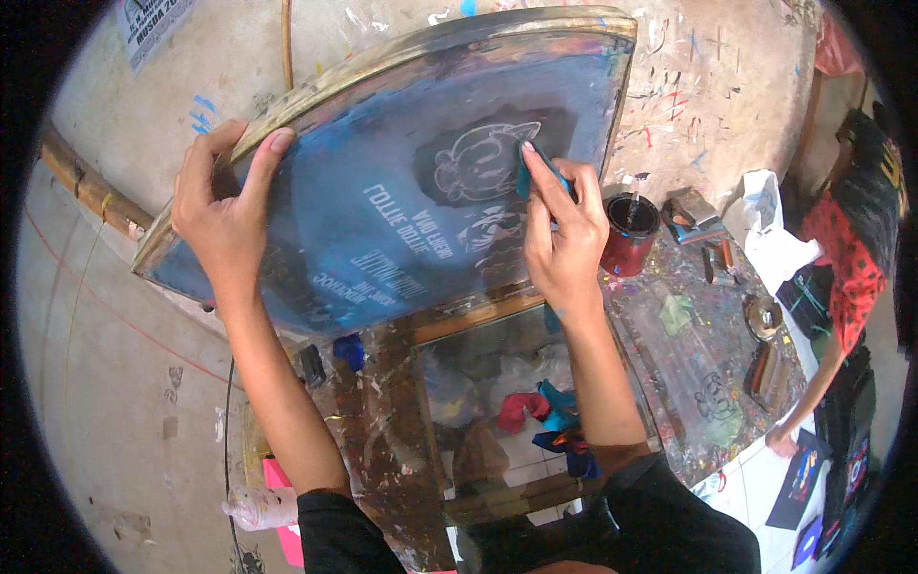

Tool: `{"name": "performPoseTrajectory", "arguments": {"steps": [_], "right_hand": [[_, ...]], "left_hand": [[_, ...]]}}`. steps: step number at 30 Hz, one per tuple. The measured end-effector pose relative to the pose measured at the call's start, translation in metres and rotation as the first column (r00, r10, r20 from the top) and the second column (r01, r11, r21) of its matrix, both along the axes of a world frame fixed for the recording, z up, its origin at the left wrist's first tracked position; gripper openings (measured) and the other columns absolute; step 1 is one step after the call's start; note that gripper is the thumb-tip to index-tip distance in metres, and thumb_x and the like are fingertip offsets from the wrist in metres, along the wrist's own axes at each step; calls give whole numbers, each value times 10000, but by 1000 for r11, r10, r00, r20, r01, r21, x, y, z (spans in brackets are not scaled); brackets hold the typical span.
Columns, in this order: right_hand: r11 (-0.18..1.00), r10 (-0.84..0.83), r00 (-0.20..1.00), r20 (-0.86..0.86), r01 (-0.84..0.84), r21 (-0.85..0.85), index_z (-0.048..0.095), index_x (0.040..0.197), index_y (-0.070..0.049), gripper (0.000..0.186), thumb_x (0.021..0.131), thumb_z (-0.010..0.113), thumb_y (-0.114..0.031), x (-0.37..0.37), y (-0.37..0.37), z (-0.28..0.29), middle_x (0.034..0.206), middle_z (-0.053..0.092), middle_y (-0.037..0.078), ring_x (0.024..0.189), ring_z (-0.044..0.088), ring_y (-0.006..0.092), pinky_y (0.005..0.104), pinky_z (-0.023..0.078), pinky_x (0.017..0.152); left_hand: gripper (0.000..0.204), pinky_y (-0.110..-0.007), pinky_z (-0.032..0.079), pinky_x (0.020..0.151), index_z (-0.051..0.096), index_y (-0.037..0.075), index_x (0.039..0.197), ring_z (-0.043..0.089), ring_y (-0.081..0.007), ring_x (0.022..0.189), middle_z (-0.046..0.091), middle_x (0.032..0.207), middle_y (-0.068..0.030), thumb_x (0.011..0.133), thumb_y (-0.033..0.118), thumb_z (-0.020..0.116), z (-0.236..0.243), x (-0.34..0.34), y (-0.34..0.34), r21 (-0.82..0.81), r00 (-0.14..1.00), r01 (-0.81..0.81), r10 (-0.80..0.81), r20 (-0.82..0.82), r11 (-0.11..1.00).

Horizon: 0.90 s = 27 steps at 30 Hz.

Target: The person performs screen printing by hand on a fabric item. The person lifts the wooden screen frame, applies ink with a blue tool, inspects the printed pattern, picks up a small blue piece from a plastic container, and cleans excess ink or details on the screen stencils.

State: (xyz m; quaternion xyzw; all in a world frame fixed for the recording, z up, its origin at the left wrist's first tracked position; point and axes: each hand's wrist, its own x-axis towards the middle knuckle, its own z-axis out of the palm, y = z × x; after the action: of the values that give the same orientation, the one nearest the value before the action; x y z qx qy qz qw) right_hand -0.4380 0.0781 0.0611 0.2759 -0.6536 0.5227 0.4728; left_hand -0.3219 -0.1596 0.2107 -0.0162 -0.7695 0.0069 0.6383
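The left hand [226,206] grips the wooden rim [430,40] of a tilted blue screen [354,143]; apart from it, the right hand [571,234] pinches a teal rag [522,180] against the screen. Beside that, a round red pot [626,256] stands on the paint-speckled worktop [626,306], near a crinkly white bag [762,206].

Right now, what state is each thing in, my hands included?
Left hand: gripping the framed screen
Right hand: pinching the teal cloth
Framed screen: tilted up, darker around its cartoon drawing
Teal cloth: bunched up
Red tub: uncovered
White bag: crumpled
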Motion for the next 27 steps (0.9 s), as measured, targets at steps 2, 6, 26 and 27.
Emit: {"name": "performPoseTrajectory", "arguments": {"steps": [2, 6, 26, 27], "right_hand": [[1000, 12, 1000, 1, -11, -15, 687, 1277, -112, 487, 812, 624, 17, -1, 1, 1, 1010, 619, 168, 879, 646, 317, 396, 533, 774], [999, 11, 1000, 0, -11, -39, 689, 1269, -102, 481, 812, 615, 30, -4, 3, 3, 1019, 621, 171, 871, 654, 316, 391, 536, 771], [998, 38, 999, 9, -37, -46, 690, 1239, -53, 421, 838, 602, 38, -1, 1, 6, 1005, 617, 184, 863, 663, 330, 395, 536, 761], [998, 35, 999, 2, -34, -61, 692, 1232, -51, 412, 840, 600, 37, 0, 2, 8, 1008, 617, 184, 862, 663, 331, 397, 537, 760]], "left_hand": [[308, -297, 500, 867, 702, -2, 1016, 665, -165, 931, 734, 1002, -95, 838, 215, 829, 0, 2, 1, 35, 998, -26, 24, 50, 999], [307, -303, 499, 876, 703, 1, 1015, 668, -175, 943, 735, 1002, -102, 835, 214, 830, 1, 1, 4, 5, 999, -25, 25, 36, 1000], [346, -306, 503, 739, 716, 25, 935, 668, -199, 808, 730, 899, -86, 756, 268, 886, 2, -2, 3, -56, 999, 16, -19, -44, 998], [347, -307, 502, 738, 715, 25, 934, 669, -201, 808, 731, 900, -86, 756, 269, 886, 2, -2, 4, -18, 1000, 8, -8, -28, 1000]]}}
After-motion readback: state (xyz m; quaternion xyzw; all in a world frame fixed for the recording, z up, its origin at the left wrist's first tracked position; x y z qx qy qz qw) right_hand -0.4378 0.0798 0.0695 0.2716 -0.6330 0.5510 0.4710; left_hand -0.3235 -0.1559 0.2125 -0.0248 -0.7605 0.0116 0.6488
